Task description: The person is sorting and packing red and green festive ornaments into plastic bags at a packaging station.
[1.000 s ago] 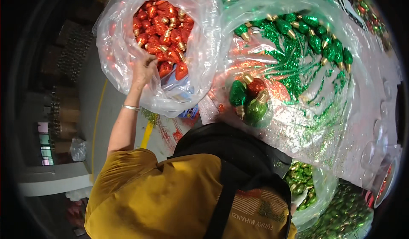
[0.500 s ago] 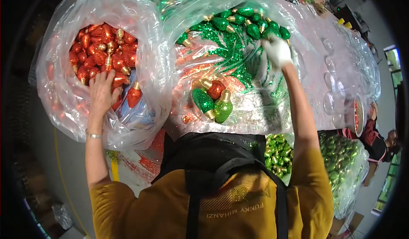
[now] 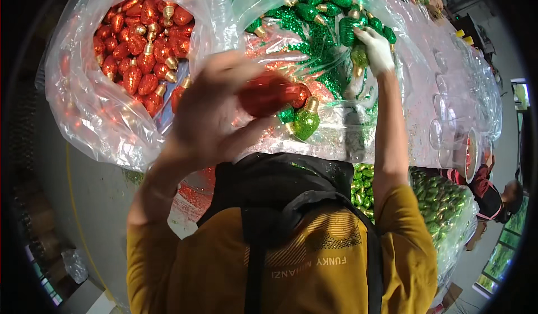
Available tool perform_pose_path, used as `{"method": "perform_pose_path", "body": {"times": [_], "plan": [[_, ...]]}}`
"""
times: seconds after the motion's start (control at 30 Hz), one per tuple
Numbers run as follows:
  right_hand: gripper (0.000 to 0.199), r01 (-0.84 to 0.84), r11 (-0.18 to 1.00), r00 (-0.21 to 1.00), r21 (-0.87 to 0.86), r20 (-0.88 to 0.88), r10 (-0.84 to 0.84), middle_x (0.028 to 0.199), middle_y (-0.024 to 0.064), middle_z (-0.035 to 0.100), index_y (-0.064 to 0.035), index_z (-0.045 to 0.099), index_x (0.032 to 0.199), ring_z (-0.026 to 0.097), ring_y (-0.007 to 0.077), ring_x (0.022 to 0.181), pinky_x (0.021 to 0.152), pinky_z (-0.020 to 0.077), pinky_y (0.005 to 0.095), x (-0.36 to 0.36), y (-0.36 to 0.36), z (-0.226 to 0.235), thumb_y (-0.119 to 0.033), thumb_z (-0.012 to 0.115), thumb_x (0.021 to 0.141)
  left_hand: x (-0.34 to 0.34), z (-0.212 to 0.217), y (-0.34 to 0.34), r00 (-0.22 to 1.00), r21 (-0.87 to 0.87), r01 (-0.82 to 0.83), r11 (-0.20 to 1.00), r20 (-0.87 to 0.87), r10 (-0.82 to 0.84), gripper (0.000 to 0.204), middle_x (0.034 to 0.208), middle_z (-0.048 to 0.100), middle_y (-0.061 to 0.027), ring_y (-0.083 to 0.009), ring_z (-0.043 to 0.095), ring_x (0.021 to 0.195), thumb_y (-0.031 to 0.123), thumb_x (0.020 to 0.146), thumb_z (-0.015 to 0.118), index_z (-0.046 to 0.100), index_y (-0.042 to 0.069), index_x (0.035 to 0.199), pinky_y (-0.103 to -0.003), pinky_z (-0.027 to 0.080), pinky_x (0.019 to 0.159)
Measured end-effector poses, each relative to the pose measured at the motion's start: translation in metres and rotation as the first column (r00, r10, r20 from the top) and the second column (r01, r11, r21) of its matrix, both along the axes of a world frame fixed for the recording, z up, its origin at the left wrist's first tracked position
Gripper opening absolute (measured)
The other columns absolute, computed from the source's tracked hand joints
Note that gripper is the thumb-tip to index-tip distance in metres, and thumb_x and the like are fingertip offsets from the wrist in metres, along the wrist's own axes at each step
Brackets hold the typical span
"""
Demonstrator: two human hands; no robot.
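Observation:
My left hand [image 3: 204, 115], blurred by motion, is raised over the near edge of the work surface. It is closed on a red glitter bulb ornament [image 3: 263, 94], also smeared. My right hand [image 3: 378, 50], in a white glove, grips green glitter bulb ornaments at the green pile: a dark one [image 3: 348, 31] by the fingertips and a lighter one [image 3: 358, 57] hanging below. Between the hands lie a light green bulb ornament [image 3: 306, 124], a darker green one [image 3: 286, 114] and a red one [image 3: 302, 94], the latter two partly hidden behind what my left hand holds.
At left, a clear plastic bag [image 3: 67, 98] holds many red bulb ornaments [image 3: 136, 45]. Green glitter [image 3: 305, 50] covers the plastic sheet. Clear cups [image 3: 440, 129] and a tub [image 3: 472, 156] line the right side. Bagged green ornaments [image 3: 443, 202] stand below; another person [image 3: 493, 193] is far right.
My left hand has left the red bag and moved right with a red bulb ornament. My right hand has drawn slightly nearer, now with green bulb ornaments in its grasp.

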State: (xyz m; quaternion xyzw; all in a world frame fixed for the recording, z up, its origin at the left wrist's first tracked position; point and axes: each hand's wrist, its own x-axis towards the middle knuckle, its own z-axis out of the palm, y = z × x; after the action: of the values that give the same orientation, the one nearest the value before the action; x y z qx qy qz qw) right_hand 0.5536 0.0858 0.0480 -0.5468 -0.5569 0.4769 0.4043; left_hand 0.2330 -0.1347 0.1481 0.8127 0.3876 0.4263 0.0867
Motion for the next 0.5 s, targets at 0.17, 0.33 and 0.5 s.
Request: {"method": "perform_pose_path", "body": {"times": [0.17, 0.33, 0.5], "plan": [[0.053, -0.093, 0.978, 0.886, 0.188, -0.431, 0.167, 0.102, 0.0068, 0.062, 0.0084, 0.051, 0.124, 0.060, 0.0142, 0.087, 0.080, 0.0493, 0.0255, -0.015, -0.135, 0.068, -0.021, 0.066, 0.082, 0.066, -0.026, 0.026, 0.974, -0.267, 0.151, 0.952, -0.123, -0.189, 0.034, 0.097, 0.055, -0.0162, -0.0317, 0.059, 0.082, 0.018, 0.077, 0.068, 0.055, 0.001, 0.105, -0.039, 0.048, 0.074], [0.055, -0.095, 0.977, 0.901, 0.190, -0.401, 0.166, 0.100, 0.0065, 0.063, 0.0061, 0.052, 0.123, 0.059, 0.0135, 0.081, 0.075, 0.0497, 0.0263, -0.014, -0.165, 0.073, -0.024, 0.068, 0.080, 0.069, -0.053, 0.043, 0.765, -0.401, 0.158, 0.903, -0.529, -0.368, 0.045, 0.107, 0.055, -0.0188, -0.0342, 0.060, 0.087, 0.023, 0.077, 0.071, 0.055, 0.000, 0.111, -0.038, 0.050, 0.077], [0.047, -0.444, 0.893, 0.878, 0.072, 0.232, 0.418, 0.085, 0.0139, 0.063, 0.0047, 0.059, 0.108, 0.060, 0.0193, 0.071, 0.069, 0.0496, 0.0302, -0.037, -0.161, 0.088, -0.029, 0.068, 0.076, 0.064, -0.053, 0.020, 0.790, -0.367, 0.311, 0.877, -0.413, -0.453, 0.041, 0.106, 0.054, -0.0175, -0.0321, 0.057, 0.093, 0.023, 0.080, 0.064, 0.054, -0.001, 0.112, -0.039, 0.047, 0.080]]}}
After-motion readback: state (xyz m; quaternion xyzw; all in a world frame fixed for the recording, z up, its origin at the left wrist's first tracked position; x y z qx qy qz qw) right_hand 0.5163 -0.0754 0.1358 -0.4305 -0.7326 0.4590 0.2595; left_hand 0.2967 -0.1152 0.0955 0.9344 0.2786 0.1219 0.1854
